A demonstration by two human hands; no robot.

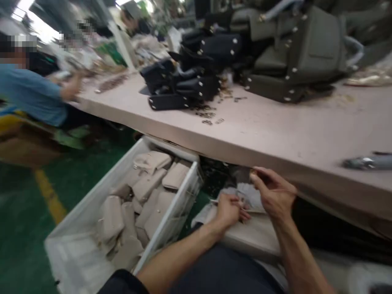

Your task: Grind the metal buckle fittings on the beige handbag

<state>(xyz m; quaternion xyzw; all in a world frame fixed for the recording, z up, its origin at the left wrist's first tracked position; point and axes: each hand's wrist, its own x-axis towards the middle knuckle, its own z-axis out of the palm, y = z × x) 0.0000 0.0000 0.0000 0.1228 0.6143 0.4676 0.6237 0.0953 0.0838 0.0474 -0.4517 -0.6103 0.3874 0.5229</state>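
Observation:
A beige bag [254, 237] rests on my lap, just below the table edge. My left hand [228, 211] is closed at the bag's upper edge, with its fingers curled over the opening. Whitish wrapping [252, 196] shows behind that edge. Raised to the right of it, my right hand [277, 194] pinches a small gold-coloured piece [253, 172] between thumb and fingertips. The piece is too small and blurred to name its kind. It is apart from the bag and close to the table's front edge.
A white plastic crate [167, 228] with several beige bags [150, 183] stands at my left. On the pink table [260, 130] are black bags [186, 83], dark green bags [306, 57], small metal hardware [207, 121] and a grey tool [369, 162]. A person in blue [33, 90] sits far left.

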